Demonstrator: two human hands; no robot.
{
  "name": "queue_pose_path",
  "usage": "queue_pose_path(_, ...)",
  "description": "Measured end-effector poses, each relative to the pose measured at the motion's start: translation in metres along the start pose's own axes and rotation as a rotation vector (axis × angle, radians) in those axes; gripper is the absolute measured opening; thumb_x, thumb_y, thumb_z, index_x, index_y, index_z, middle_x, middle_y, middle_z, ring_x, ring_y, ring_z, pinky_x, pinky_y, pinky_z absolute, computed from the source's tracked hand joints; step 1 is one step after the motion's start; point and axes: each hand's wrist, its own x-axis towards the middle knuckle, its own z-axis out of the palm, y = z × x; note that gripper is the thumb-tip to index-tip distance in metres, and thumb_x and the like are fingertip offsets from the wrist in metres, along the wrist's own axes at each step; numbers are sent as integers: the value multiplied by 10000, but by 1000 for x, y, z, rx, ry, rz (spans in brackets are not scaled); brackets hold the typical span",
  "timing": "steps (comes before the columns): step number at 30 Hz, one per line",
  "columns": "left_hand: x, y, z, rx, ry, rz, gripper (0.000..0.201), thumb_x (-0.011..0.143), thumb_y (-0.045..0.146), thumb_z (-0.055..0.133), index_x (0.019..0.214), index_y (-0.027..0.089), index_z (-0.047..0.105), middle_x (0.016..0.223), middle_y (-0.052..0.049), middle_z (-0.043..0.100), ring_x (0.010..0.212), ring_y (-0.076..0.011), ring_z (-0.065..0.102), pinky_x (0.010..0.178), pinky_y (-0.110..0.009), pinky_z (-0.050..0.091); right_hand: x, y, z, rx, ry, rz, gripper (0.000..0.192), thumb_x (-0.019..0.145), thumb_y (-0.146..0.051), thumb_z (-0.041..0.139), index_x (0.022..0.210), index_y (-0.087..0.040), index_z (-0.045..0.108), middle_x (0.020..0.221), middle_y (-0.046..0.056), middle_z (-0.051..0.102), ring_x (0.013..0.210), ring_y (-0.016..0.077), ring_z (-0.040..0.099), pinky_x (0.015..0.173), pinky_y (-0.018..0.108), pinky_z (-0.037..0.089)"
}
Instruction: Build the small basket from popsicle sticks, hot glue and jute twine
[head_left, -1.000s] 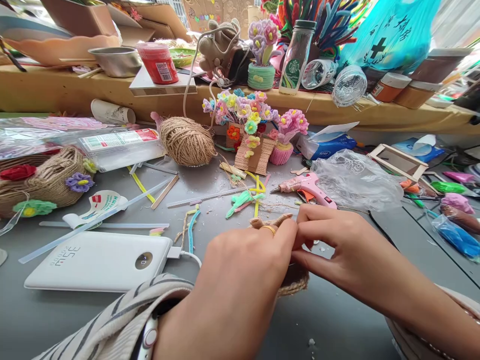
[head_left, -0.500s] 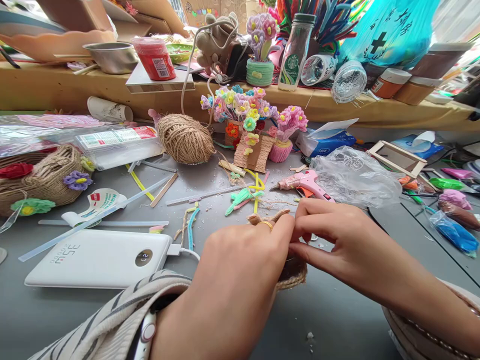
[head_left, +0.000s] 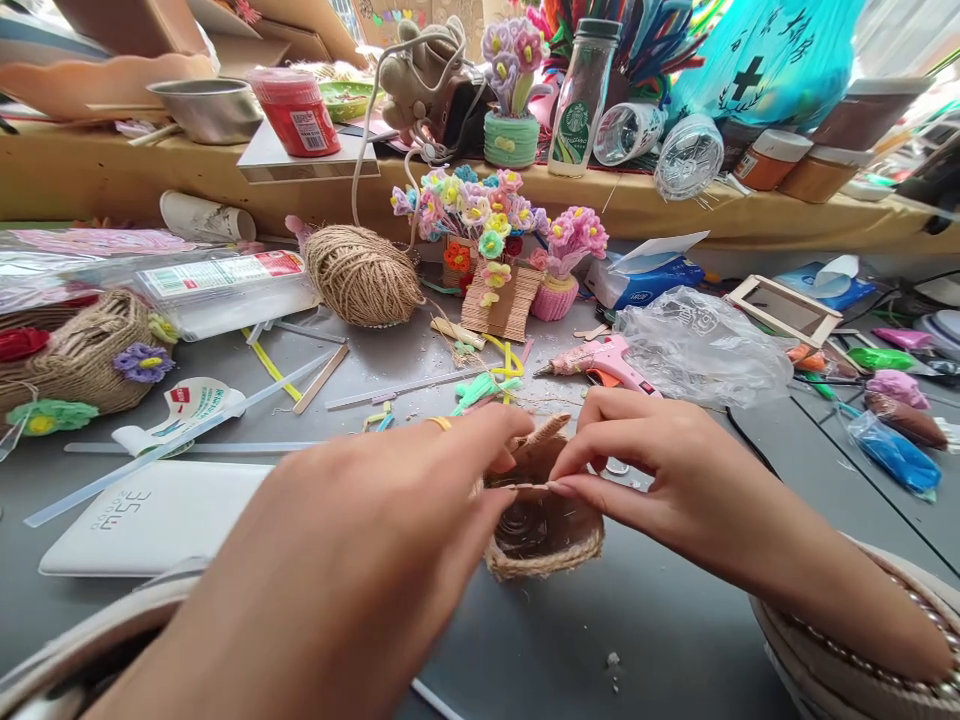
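A small twine-wrapped basket (head_left: 547, 562) with a shiny, see-through inside sits on the grey table between my hands. Pointed brown pieces rise at its far rim. A thin tan strip (head_left: 533, 487), perhaps twine, spans the basket's opening. My right hand (head_left: 645, 450) pinches the strip's right end between thumb and fingertips. At its left end is the thumb of my left hand (head_left: 390, 520), with the fingers curled above; the hand is slightly blurred and covers part of the basket. Beyond the basket lies a pink glue gun (head_left: 600, 358).
A white power bank (head_left: 150, 520) and clear glue sticks (head_left: 180, 440) lie to the left. Further back are a twine ball (head_left: 364, 275), fuzzy-wire flowers (head_left: 480, 210) and a crumpled plastic bag (head_left: 705, 345). A glass bottle (head_left: 581, 110) stands on the raised shelf.
My left hand has shifted left, away from my right hand, uncovering the basket's opening and the thin strip. My right hand has stayed nearly in place. The whole view has moved slightly.
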Motion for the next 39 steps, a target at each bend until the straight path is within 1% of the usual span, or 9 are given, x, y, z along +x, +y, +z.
queue_pose_path(4,0,-8,-6,55,18,-57,175,759,276,470,894,357,547,611,78,608,535,-158,564,423,-243,252,0,0,-2,4,-33,-5,100,710,-146,600,671,-229,642,643,-57,504,626,35,471,564,158,339)
queue_pose_path(9,5,-4,-4,21,-48,-1,148,754,248,468,841,322,561,608,82,621,482,-148,528,425,-237,288,1,0,-2,6,-48,-2,101,723,-153,589,685,-229,642,656,-52,506,637,43,473,572,166,341)
queue_pose_path(16,10,5,6,-37,-181,11,165,768,200,474,879,295,551,670,73,654,544,-152,583,450,-231,338,1,1,-1,9,-60,-31,91,750,-182,575,699,-216,642,673,-38,502,642,54,474,574,180,343)
queue_pose_path(19,9,4,5,-29,-187,15,154,769,212,488,880,293,558,671,75,658,507,-144,568,437,-228,337,1,3,-2,3,-63,-50,94,760,-188,568,707,-210,643,682,-33,497,650,56,470,581,180,345)
queue_pose_path(24,6,-11,-7,-17,13,43,121,757,293,510,855,308,578,622,91,637,388,-98,485,379,-201,289,2,3,-1,-6,-66,-64,84,758,-188,571,722,-211,643,690,-28,493,657,60,465,580,180,347)
queue_pose_path(29,7,-23,-18,8,187,15,102,771,387,525,839,336,582,459,123,518,313,-44,388,351,-145,293,3,3,-1,-15,-58,-76,86,757,-186,573,708,-207,640,694,-19,507,657,69,474,579,188,361)
queue_pose_path(33,13,-20,-19,-83,224,-22,124,758,393,542,817,313,616,524,110,575,320,-34,398,364,-149,317,-2,3,-20,-38,44,-96,88,763,-196,563,720,-212,638,701,0,517,659,91,491,566,212,382)
queue_pose_path(36,18,-12,-18,-212,208,-31,144,763,375,540,807,280,639,642,85,651,409,-54,501,426,-161,376,-9,2,-39,-28,177,-31,84,764,-283,573,739,-245,643,699,5,529,623,107,485,503,237,371)
queue_pose_path(39,22,-3,-13,-378,258,9,188,779,365,538,895,254,636,808,45,687,638,-103,610,553,-174,447,-15,-3,-47,105,472,54,50,724,-310,622,703,-268,640,685,0,518,608,117,472,478,262,343)
